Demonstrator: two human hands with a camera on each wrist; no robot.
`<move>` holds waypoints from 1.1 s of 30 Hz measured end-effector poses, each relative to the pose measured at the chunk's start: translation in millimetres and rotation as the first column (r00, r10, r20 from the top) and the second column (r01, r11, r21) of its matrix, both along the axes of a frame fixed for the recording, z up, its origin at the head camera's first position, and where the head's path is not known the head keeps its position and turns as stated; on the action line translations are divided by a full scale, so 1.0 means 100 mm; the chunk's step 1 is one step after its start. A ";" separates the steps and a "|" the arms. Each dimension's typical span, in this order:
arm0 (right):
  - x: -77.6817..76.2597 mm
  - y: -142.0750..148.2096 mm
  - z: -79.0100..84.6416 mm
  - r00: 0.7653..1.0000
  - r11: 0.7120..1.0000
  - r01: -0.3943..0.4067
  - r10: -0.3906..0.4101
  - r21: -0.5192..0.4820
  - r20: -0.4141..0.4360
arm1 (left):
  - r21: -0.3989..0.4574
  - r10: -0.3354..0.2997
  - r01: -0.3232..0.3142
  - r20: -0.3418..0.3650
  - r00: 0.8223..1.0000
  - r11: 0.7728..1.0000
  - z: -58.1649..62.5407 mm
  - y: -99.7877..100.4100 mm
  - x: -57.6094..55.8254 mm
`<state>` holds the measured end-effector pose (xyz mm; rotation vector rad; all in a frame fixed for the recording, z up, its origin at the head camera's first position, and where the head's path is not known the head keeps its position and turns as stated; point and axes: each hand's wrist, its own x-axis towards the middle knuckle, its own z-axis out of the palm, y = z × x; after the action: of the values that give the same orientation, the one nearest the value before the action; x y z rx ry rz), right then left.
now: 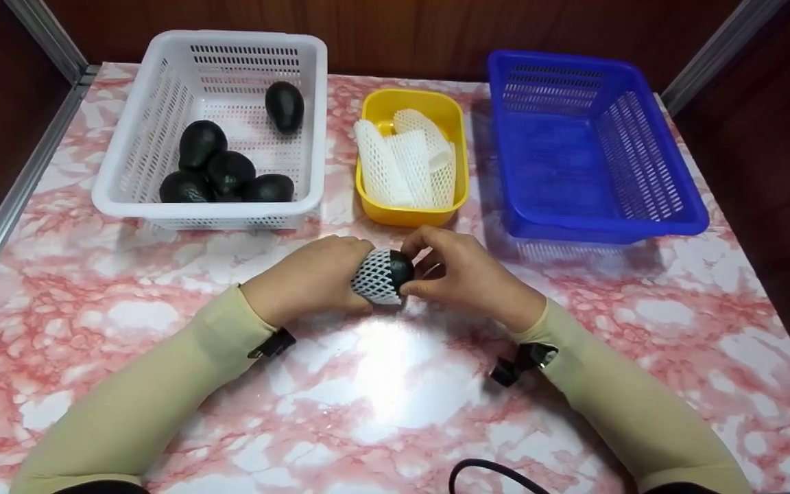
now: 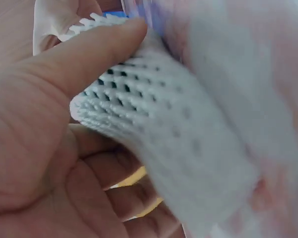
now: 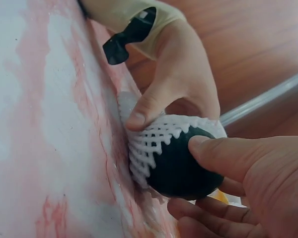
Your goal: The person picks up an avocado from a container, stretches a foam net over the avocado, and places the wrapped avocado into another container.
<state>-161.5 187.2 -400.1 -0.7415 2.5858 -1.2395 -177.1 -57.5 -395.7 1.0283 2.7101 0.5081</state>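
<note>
A dark avocado (image 3: 181,166) is partly inside a white foam net sleeve (image 1: 374,277), low over the table in front of the yellow bin. Its bare end (image 1: 401,267) sticks out of the sleeve toward the right. My left hand (image 1: 319,274) grips the sleeve with the avocado in it, its thumb lying across the mesh in the left wrist view. The sleeve's slack tail (image 2: 203,173) hangs past that hand. At the bare end, my right hand (image 1: 467,274) holds the avocado, thumb pressed on its skin and fingers curled beneath it in the right wrist view.
A white basket (image 1: 319,137) at the back left holds several avocados (image 1: 203,144). Behind my hands stands a yellow bin (image 1: 409,217) with several foam net sleeves (image 1: 409,161). A blue basket (image 1: 601,230) is at the back right. A black cable (image 1: 491,465) lies at the front edge.
</note>
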 end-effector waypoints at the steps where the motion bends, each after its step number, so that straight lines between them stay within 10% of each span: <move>1: 0.00 0.00 0.00 1.000 1.000 0.000 0.000 -0.002 0.007 | 0.025 -0.005 0.005 0.010 1.000 1.000 -0.01 0.01 0.01; 14: -0.03 0.04 0.12 0.998 0.999 -0.026 0.027 0.017 -0.055 | 0.265 -0.060 0.033 0.095 0.994 0.964 -0.06 0.05 0.00; 22: -0.07 0.10 0.16 0.990 0.990 0.047 -0.028 0.137 -0.136 | 0.085 0.021 -0.029 0.086 0.996 0.996 -0.01 0.00 -0.03; 33: -0.09 0.15 0.13 0.990 0.973 0.137 -0.142 0.184 0.016 | 0.122 0.016 -0.028 0.098 0.995 0.992 -0.06 0.18 0.01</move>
<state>-170.6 202.0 -387.1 -0.5110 2.7208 -1.0208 -176.1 -39.1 -401.4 0.9774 2.6351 0.7184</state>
